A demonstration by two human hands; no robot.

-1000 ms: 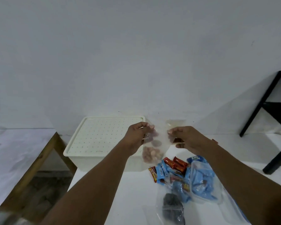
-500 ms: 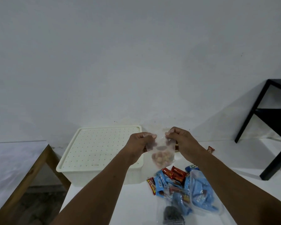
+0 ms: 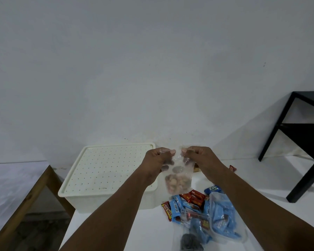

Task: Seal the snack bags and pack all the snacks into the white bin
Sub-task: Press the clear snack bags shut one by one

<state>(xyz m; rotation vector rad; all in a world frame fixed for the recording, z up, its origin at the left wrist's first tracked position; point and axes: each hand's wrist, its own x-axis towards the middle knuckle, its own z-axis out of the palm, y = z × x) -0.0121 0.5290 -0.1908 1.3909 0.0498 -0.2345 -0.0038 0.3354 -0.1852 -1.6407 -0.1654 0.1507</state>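
I hold a clear bag (image 3: 178, 175) of nuts up over the desk (image 3: 127, 230), my left hand (image 3: 157, 163) and right hand (image 3: 200, 160) each pinching a top corner. The lidded white bin (image 3: 107, 176) sits at nine o'clock of it. Blue and red snack packs (image 3: 203, 211) lie below at six o'clock.

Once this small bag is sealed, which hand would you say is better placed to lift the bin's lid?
Probably the left hand: it hovers over the white bin, whose lid is on. The right hand is over the snack pile. Both pinch the clear bag.
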